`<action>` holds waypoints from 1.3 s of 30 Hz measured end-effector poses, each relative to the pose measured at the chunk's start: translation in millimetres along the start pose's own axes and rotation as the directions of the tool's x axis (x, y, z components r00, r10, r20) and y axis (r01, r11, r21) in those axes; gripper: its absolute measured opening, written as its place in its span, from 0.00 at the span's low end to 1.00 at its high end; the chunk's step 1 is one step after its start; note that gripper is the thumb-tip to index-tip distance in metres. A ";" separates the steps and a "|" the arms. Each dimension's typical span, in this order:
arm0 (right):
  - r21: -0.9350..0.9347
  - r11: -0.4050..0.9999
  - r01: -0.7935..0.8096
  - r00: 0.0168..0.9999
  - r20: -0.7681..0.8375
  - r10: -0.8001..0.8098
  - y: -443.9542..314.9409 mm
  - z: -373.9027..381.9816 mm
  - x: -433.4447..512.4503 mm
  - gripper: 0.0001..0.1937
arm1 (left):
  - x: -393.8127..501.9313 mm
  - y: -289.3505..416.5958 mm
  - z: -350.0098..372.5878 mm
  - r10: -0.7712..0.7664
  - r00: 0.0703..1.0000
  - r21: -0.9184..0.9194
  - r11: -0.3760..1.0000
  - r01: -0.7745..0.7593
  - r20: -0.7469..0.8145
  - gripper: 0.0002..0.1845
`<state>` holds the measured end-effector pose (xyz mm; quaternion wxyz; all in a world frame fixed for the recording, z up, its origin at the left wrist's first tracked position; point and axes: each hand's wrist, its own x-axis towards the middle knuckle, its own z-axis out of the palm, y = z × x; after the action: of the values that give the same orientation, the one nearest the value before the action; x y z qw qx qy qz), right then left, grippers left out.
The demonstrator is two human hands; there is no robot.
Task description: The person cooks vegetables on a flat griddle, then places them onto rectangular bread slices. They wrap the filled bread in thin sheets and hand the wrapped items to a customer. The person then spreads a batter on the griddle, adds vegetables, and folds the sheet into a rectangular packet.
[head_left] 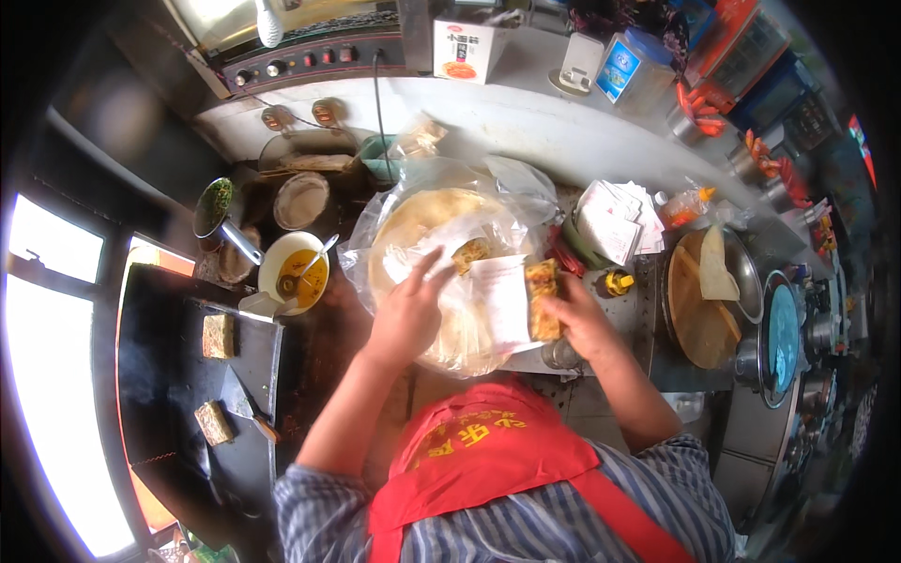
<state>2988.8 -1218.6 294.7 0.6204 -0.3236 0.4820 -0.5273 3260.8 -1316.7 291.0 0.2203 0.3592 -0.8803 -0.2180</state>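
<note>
My right hand (pixel 586 322) grips a browned, pan-fried rectangular food piece (pixel 543 299), its thumb across the front. Close against that piece is a white printed paper sheet or bag (pixel 500 302); whether the fingers also pinch it is hidden. My left hand (pixel 412 317) hovers over or touches the clear plastic bag (pixel 457 345), fingers extended and apart, with nothing visibly held. Under the plastic lies a stack of large round flatbreads (pixel 415 211). Another browned piece (pixel 471 255) rests on the plastic, just beyond my left fingertips.
At left, a dark griddle (pixel 246 464) bears two fried blocks (pixel 218 336) and a scraper (pixel 243 397). Nearby stand a bowl of orange sauce (pixel 304 271) and a pot of chopped greens (pixel 215 204). To the right are stacked paper bags (pixel 619 218), a yellow-capped bottle (pixel 619 283) and a round wooden board (pixel 693 310).
</note>
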 end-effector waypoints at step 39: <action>-0.321 0.891 0.321 0.875 0.461 -0.149 -109.1 40.4 128.6 0.19 | 182.2 24.3 -72.3 0.228 0.970 0.031 0.972 -0.232 0.084 0.06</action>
<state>2986.8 -1372.8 374.1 0.5635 -0.6037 0.3863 -0.4108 3169.6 -1449.9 404.8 0.2014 0.2502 -0.9283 -0.1872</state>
